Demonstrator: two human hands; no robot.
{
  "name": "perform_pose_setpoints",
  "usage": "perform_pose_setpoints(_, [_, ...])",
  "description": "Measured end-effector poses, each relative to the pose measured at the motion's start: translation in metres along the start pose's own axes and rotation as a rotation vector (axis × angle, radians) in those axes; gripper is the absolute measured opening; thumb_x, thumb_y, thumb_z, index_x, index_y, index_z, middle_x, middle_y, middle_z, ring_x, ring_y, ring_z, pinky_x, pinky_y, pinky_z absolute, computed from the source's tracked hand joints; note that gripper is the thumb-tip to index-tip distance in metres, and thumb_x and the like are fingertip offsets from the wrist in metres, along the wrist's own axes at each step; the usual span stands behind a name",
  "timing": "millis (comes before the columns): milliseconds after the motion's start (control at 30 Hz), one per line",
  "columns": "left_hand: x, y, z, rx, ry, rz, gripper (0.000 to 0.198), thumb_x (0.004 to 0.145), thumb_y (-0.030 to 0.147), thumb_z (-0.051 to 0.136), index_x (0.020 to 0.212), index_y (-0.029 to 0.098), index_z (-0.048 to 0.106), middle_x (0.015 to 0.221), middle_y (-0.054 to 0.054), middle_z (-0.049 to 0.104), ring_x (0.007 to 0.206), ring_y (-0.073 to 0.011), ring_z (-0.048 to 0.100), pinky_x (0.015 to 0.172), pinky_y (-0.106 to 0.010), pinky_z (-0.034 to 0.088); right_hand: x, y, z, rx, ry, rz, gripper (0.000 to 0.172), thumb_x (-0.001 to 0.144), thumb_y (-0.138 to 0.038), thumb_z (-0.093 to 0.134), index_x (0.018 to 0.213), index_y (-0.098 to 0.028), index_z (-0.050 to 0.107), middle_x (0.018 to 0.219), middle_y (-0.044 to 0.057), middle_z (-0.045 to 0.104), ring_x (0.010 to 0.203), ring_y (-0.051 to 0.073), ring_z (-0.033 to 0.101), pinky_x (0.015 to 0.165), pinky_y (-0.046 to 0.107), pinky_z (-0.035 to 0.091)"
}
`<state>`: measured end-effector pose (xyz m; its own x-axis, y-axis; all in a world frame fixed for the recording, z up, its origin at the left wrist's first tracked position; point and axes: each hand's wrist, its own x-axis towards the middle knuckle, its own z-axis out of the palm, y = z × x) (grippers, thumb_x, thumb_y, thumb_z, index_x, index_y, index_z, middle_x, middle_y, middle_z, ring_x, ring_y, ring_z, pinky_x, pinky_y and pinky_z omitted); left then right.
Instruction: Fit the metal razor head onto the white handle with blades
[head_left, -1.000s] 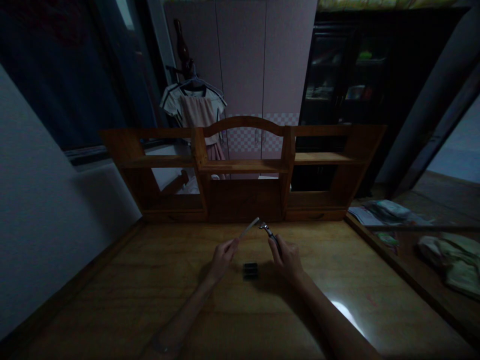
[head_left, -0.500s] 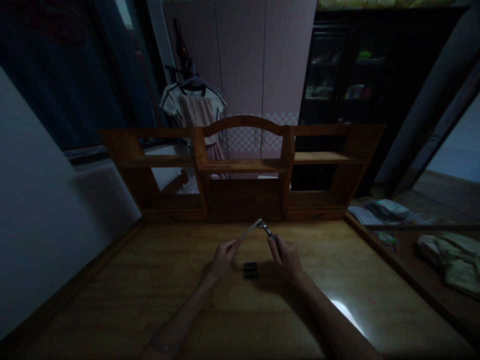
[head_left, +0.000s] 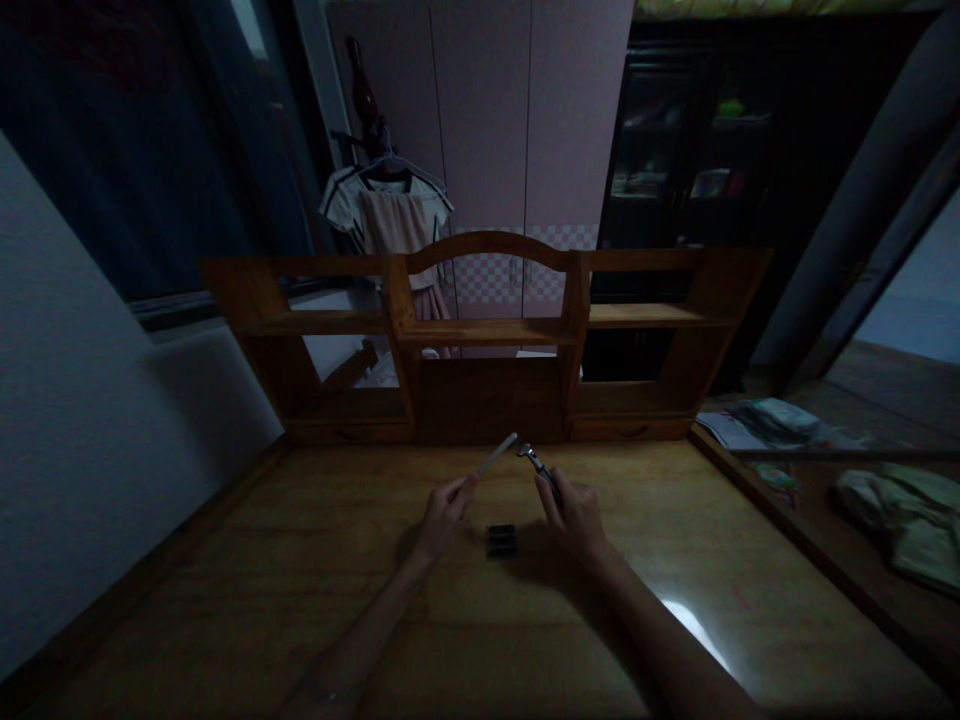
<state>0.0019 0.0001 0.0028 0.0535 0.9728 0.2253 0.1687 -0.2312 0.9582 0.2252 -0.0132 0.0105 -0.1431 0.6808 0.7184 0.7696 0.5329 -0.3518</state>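
My left hand (head_left: pixel 442 515) pinches a thin pale stick (head_left: pixel 497 455) that slants up to the right. My right hand (head_left: pixel 574 515) grips the dark handle of a razor (head_left: pixel 534 461) whose metal head points up and left. The stick's tip almost meets the razor head above the wooden desk (head_left: pixel 300 580). A small dark block (head_left: pixel 500 541) lies on the desk between my two hands, touched by neither.
A wooden shelf unit (head_left: pixel 487 335) stands along the desk's far edge. A white wall (head_left: pixel 90 430) runs on the left. A lower surface to the right holds papers (head_left: pixel 765 425) and a folded cloth (head_left: pixel 904 520). Clothes hang on a rack (head_left: pixel 386 215) behind.
The stick's tip shifts slightly beside the razor head; both hands stay in place.
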Motion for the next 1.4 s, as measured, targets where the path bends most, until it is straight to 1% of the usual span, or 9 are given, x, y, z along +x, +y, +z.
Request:
perform_pose_setpoints(133, [0.0011, -0.002, 0.0002, 0.015, -0.046, -0.022, 0.047, 0.08, 0.06, 0.045, 0.06, 0.018, 0.038, 0.056, 0.006, 0.027, 0.051, -0.008, 0.026, 0.047, -0.021, 0.018, -0.0002, -0.0004, -0.0001, 0.003, -0.017, 0.014, 0.02, 0.094, -0.031, 0.04, 0.088, -0.016, 0.053, 0.06, 0.001, 0.057, 0.05, 0.012, 0.052, 0.052, 0.023, 0.03])
perform_pose_setpoints(300, [0.0009, -0.0008, -0.0012, 0.026, 0.008, -0.002, 0.047, 0.081, 0.06, 0.044, 0.06, 0.018, 0.037, 0.056, 0.006, 0.028, 0.051, -0.0082, 0.027, 0.047, -0.021, 0.02, 0.0002, 0.0002, 0.0002, 0.001, -0.004, 0.005, 0.02, 0.093, -0.03, 0.042, 0.09, -0.015, 0.055, 0.06, 0.002, 0.058, 0.05, 0.012, 0.052, 0.052, 0.023, 0.03])
perform_pose_setpoints(467, [-0.0002, 0.0013, -0.0003, 0.047, -0.038, -0.004, 0.047, 0.082, 0.059, 0.044, 0.06, 0.018, 0.038, 0.056, 0.006, 0.029, 0.052, -0.0087, 0.028, 0.048, -0.021, 0.02, 0.0007, -0.0006, -0.0011, 0.021, -0.01, -0.001, 0.018, 0.093, -0.029, 0.042, 0.087, -0.016, 0.053, 0.06, 0.001, 0.057, 0.05, 0.011, 0.05, 0.051, 0.023, 0.03])
perform_pose_setpoints(633, [-0.001, 0.003, -0.0008, 0.052, 0.019, -0.011, 0.046, 0.082, 0.058, 0.043, 0.06, 0.018, 0.038, 0.057, 0.005, 0.03, 0.052, -0.0089, 0.028, 0.048, -0.021, 0.021, 0.0009, -0.0001, -0.0013, 0.028, -0.001, 0.001, 0.018, 0.093, -0.028, 0.042, 0.088, -0.016, 0.054, 0.059, 0.001, 0.056, 0.049, 0.011, 0.05, 0.051, 0.023, 0.03])
perform_pose_setpoints(767, [-0.0015, 0.0048, -0.0002, 0.057, -0.018, 0.0, 0.047, 0.08, 0.059, 0.045, 0.06, 0.018, 0.039, 0.056, 0.006, 0.03, 0.052, -0.0088, 0.028, 0.048, -0.021, 0.021, 0.0002, 0.0015, -0.0001, 0.032, 0.013, -0.024, 0.018, 0.093, -0.029, 0.041, 0.087, -0.016, 0.053, 0.06, 0.001, 0.057, 0.049, 0.011, 0.05, 0.051, 0.023, 0.03])
perform_pose_setpoints(900, [-0.0016, 0.0041, -0.0004, 0.045, 0.006, 0.002, 0.046, 0.081, 0.059, 0.045, 0.061, 0.018, 0.039, 0.057, 0.006, 0.029, 0.052, -0.0089, 0.028, 0.048, -0.021, 0.021, -0.0004, 0.0024, 0.0008, 0.015, 0.009, -0.012, 0.019, 0.093, -0.029, 0.041, 0.087, -0.016, 0.053, 0.06, 0.001, 0.057, 0.05, 0.011, 0.05, 0.051, 0.023, 0.03])
perform_pose_setpoints(1067, [-0.0001, 0.0019, -0.0006, 0.072, -0.039, 0.0, 0.046, 0.082, 0.058, 0.043, 0.061, 0.017, 0.04, 0.057, 0.005, 0.03, 0.053, -0.009, 0.029, 0.049, -0.022, 0.02, 0.0006, 0.0004, -0.0002, 0.019, 0.033, -0.026, 0.02, 0.093, -0.029, 0.04, 0.087, -0.016, 0.054, 0.061, 0.002, 0.058, 0.049, 0.011, 0.05, 0.051, 0.023, 0.03])
perform_pose_setpoints(1233, [-0.0004, 0.0024, -0.002, 0.064, 0.027, -0.015, 0.046, 0.082, 0.058, 0.043, 0.06, 0.018, 0.039, 0.056, 0.006, 0.03, 0.052, -0.0088, 0.028, 0.048, -0.021, 0.02, 0.0013, -0.0007, -0.0015, 0.027, 0.042, -0.022, 0.019, 0.093, -0.028, 0.041, 0.085, -0.017, 0.054, 0.058, 0.001, 0.056, 0.048, 0.011, 0.049, 0.05, 0.023, 0.03])
perform_pose_setpoints(1400, [-0.0014, 0.0036, 0.0, 0.044, -0.029, -0.003, 0.047, 0.081, 0.06, 0.043, 0.06, 0.018, 0.039, 0.056, 0.006, 0.03, 0.052, -0.009, 0.028, 0.048, -0.022, 0.02, 0.0008, -0.0003, -0.0022, 0.041, 0.015, -0.017, 0.018, 0.093, -0.028, 0.041, 0.085, -0.016, 0.053, 0.061, 0.002, 0.057, 0.051, 0.011, 0.05, 0.052, 0.023, 0.03])
